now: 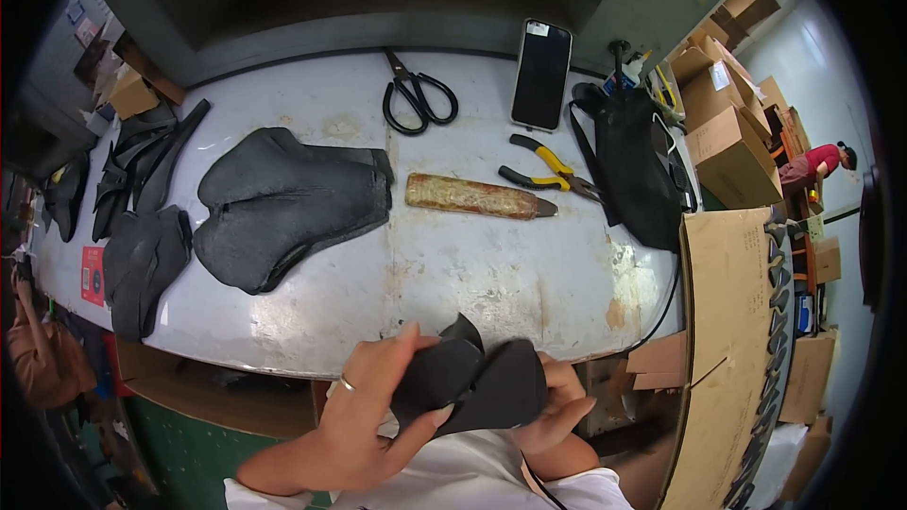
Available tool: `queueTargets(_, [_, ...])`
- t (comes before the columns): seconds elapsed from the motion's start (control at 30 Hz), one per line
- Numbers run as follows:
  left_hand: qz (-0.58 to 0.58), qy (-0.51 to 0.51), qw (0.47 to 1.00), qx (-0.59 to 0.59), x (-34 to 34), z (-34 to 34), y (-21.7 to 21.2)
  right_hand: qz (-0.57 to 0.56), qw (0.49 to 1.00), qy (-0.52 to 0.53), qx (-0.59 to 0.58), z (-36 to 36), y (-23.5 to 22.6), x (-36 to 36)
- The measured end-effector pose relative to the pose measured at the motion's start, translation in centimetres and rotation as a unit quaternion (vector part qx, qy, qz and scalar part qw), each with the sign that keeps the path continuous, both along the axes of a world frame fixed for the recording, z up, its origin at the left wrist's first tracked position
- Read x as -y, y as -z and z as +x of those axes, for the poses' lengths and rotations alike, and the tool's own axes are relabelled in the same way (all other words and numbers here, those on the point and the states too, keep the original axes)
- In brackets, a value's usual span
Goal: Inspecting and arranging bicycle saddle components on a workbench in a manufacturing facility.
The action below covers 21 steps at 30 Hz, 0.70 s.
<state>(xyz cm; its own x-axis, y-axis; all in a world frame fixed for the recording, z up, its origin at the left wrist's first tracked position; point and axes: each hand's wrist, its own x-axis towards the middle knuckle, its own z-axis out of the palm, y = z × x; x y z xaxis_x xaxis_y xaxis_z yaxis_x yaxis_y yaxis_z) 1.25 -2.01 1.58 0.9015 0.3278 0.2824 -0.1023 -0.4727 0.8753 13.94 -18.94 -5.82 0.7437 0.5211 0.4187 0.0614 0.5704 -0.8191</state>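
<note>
Beyond my hands spreads the worn white workbench, its near edge just past my knuckles. Farthest left of my grip lie stacks of black rubbery pieces, and nearer, up and left, a big black moulded sheet. Off to my right stands a tall cardboard panel, with a black bag behind it on the bench. Straight ahead of my grip rests a brown wrapped bar; past it are a dark phone, black scissors and yellow-handled pliers. Nothing lies between my hands and the bench.

My left hand, ring on one finger, curls over from the left with the thumb underneath. My right hand cups from below and behind. Both are clamped on a small black folded piece, held close to my chest below the bench edge; it is matte, creased in the middle, with a pointed flap sticking up.
</note>
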Motion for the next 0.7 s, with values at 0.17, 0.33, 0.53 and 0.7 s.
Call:
queueTargets(0.17, [-0.24, -0.048, 0.968, -0.051, -0.4, 0.6, 0.4, -0.195, 0.974, 0.055, 0.105, -0.5, -1.8, 1.4])
queueTargets(0.33, [0.049, -0.067, 0.996, -0.045, -0.2, 0.6, 2.1, -0.179, 0.97, 0.067, 0.152, -0.3, -3.6, -0.1])
queueTargets(0.53, [-0.051, -0.118, 0.978, 0.164, -0.1, 1.6, 4.4, -0.126, 0.954, 0.057, 0.267, -1.3, -2.9, 0.3])
queueTargets(0.7, [0.048, -0.042, 0.99, 0.126, -0.9, -0.5, 2.1, -0.238, 0.911, 0.11, 0.319, 0.0, -3.0, 0.4])
